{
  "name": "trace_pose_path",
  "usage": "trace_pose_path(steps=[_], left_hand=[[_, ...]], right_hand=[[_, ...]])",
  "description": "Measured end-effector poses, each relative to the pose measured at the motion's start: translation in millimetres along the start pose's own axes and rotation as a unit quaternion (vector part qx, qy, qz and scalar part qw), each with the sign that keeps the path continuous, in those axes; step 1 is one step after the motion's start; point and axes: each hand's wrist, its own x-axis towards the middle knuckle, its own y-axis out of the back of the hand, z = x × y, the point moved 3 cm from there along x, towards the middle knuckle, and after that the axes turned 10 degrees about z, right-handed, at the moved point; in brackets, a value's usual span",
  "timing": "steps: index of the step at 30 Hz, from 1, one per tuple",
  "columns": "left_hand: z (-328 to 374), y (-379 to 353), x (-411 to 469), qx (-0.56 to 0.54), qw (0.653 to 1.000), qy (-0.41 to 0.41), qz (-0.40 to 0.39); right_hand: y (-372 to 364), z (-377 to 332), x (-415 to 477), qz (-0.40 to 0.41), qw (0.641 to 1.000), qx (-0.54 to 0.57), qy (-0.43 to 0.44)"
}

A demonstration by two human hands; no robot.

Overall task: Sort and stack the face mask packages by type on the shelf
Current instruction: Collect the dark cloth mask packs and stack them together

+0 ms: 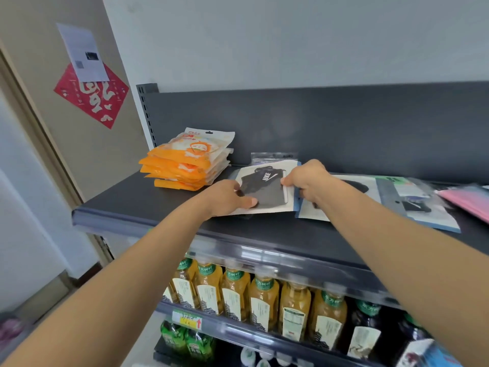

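Note:
A clear package with a black face mask (267, 186) lies flat on the dark grey top shelf (148, 207), on top of at least one similar package. My left hand (227, 197) grips its left edge and my right hand (309, 181) pinches its right edge. To the left stands a neat stack of orange-and-white mask packages (188, 165). Right of my hands lie more black mask packages (370, 192), partly overlapping, and a pink package (468, 200) at the frame's right edge.
The shelf's dark back panel (317, 128) rises behind the packages. Below, a lower shelf holds rows of yellow tea bottles (262, 300), dark bottles (367, 329) and green bottles (185, 337). A wall with a red paper decoration (92, 96) is at left.

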Motion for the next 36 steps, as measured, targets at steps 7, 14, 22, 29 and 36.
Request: trace_pose_path(steps=[7, 14, 22, 29, 36], left_hand=[[23, -7, -9, -0.091, 0.994, 0.044, 0.052], [45, -9, -7, -0.274, 0.945, 0.132, 0.125], [69, -22, 6, -0.472, 0.859, 0.159, 0.117], [74, -14, 24, -0.482, 0.848, 0.153, 0.156], [70, -15, 35, -0.498, 0.841, 0.129, 0.166]], right_hand=[[36, 1, 4, 0.002, 0.995, 0.098, 0.004], [84, 1, 0, -0.036, 0.990, 0.122, 0.058], [114, 26, 25, 0.005, 0.995, 0.087, 0.045], [134, 40, 29, 0.017, 0.955, -0.293, 0.035], [138, 56, 34, 0.080, 0.911, -0.403, -0.032]])
